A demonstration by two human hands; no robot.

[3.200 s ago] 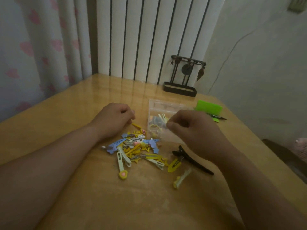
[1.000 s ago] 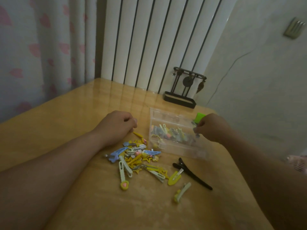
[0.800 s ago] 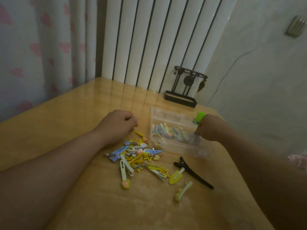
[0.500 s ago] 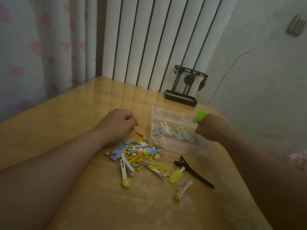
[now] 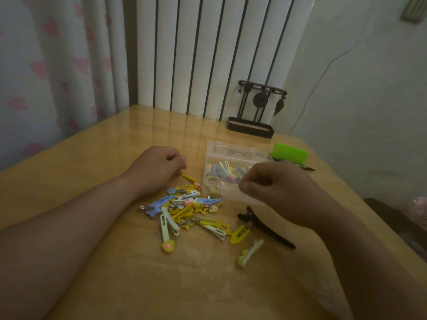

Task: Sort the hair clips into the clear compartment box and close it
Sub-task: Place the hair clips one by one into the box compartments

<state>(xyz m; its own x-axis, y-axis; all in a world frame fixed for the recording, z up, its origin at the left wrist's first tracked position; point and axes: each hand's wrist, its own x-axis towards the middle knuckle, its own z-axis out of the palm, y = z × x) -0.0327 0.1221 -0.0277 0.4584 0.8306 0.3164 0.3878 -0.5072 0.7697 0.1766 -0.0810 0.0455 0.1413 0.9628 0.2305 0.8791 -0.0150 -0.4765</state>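
Observation:
The clear compartment box (image 5: pixel 231 150) lies open on the table, with several small clips in its compartments. A pile of hair clips (image 5: pixel 187 207) in yellow, blue and white sits left of and in front of it. A black claw clip (image 5: pixel 265 228), a yellow snap clip (image 5: pixel 239 234) and a pale yellow clip (image 5: pixel 250 251) lie apart, nearer to me. My left hand (image 5: pixel 157 169) rests curled on the table at the pile's far edge, beside a yellow clip (image 5: pixel 190 179). My right hand (image 5: pixel 277 188) hovers curled over the box's near edge, thumb against forefinger; nothing shows between them.
A green comb-like object (image 5: pixel 290 153) lies behind the box on the right. A dark metal stand (image 5: pixel 251 125) with hanging charms is at the table's back edge. Striped wall panels and a heart-print curtain stand behind. The table's right edge (image 5: pixel 369 204) is close to my right arm.
My right hand has moved from the box's far right end back toward me, to the box's near edge. The left hand has stayed put beside the pile.

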